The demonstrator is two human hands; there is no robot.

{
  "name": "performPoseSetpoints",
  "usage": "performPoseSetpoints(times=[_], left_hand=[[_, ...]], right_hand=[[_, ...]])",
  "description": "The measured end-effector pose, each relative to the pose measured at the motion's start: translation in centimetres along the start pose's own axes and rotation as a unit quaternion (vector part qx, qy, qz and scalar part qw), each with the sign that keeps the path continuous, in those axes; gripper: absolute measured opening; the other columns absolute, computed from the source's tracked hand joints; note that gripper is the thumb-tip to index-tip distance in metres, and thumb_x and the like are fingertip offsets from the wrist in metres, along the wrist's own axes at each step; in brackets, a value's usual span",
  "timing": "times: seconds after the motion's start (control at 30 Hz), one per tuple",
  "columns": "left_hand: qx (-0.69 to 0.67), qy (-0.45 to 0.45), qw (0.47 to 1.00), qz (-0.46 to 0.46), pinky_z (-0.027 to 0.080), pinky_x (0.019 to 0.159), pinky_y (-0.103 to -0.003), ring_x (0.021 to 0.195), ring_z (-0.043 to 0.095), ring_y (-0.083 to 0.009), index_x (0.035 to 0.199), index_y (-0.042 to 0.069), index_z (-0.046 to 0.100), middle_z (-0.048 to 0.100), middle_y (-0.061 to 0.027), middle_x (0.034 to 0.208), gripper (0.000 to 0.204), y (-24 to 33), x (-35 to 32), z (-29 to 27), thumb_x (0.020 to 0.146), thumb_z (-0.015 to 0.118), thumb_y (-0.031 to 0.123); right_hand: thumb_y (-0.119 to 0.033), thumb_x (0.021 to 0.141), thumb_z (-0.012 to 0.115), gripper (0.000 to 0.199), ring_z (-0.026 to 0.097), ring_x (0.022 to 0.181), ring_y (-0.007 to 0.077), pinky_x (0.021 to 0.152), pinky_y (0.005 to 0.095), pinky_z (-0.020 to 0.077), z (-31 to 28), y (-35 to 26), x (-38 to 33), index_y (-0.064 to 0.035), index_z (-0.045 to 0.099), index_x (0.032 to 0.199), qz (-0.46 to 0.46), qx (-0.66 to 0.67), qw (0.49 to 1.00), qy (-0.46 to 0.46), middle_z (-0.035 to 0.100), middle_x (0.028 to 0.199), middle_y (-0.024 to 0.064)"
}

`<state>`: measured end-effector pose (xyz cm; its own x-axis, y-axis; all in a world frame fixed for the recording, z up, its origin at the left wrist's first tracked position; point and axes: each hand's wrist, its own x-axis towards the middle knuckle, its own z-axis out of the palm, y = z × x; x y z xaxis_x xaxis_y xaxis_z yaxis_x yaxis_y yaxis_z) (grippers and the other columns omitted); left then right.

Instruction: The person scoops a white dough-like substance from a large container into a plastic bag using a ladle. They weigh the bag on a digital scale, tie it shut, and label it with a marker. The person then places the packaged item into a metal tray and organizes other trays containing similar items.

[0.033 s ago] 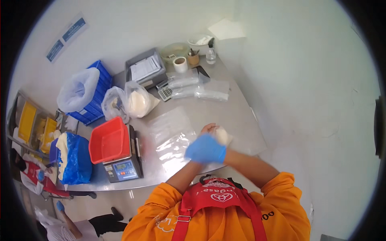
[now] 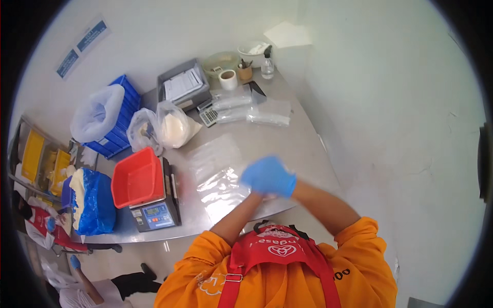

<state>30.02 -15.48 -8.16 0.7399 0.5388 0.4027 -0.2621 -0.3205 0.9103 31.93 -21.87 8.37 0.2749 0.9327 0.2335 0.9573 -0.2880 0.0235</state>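
My right hand [image 2: 269,176], in a blue glove, is over the table near its front edge. Its fingers curl down out of sight, and what they close on cannot be made out. From below, my left forearm [image 2: 237,214] runs up to the same spot; the left hand itself is hidden behind the glove. Flat clear plastic bags [image 2: 218,167] lie on the steel table [image 2: 272,141] just left of both hands. The small pale packet seen beside my left hand earlier is covered now.
Left of the bags stands a scale [image 2: 158,214] bearing a red tray [image 2: 137,179]. Behind it are powder-filled bags [image 2: 174,131] and a lined blue crate [image 2: 123,118]. A blue bag [image 2: 100,203] is at far left. More clear bags [image 2: 269,114] lie farther back. Two people are at lower left.
My gloved right hand has moved slightly up and right, over my left hand. The left fingers and the pale packet, visible before, are now covered.
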Motion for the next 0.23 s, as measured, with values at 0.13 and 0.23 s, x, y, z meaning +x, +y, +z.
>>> performPoseSetpoints(times=[0.13, 0.23], left_hand=[[0.216, -0.126, 0.968, 0.027, 0.048, 0.074, -0.048, 0.083, 0.065, -0.0325, 0.093, 0.002, 0.068, 0.068, -0.0196, 0.089, 0.031, -0.6, 0.5, 0.8, 0.084, 0.065, 0.032], [0.323, -0.252, 0.911, 0.048, 0.047, 0.088, -0.048, 0.097, 0.066, -0.0363, 0.100, 0.008, 0.068, 0.069, -0.0216, 0.096, 0.033, -3.6, 1.1, 1.5, 0.087, 0.063, 0.038]], right_hand=[[-0.032, 0.079, 0.070, 0.022, 0.061, 0.066, 0.0290, 0.060, 0.0403, 0.0483, -0.9, 8.1, 0.3, -0.0105, 0.067, 0.086, 0.135, 0.120, 0.977, 0.110, 0.064, 0.078, 0.0079], [-0.038, 0.079, 0.070, 0.028, 0.064, 0.088, 0.0338, 0.071, 0.0437, 0.0493, -0.4, 7.0, -1.3, -0.0137, 0.067, 0.094, 0.076, 0.082, 0.967, 0.227, 0.068, 0.099, 0.0109]])
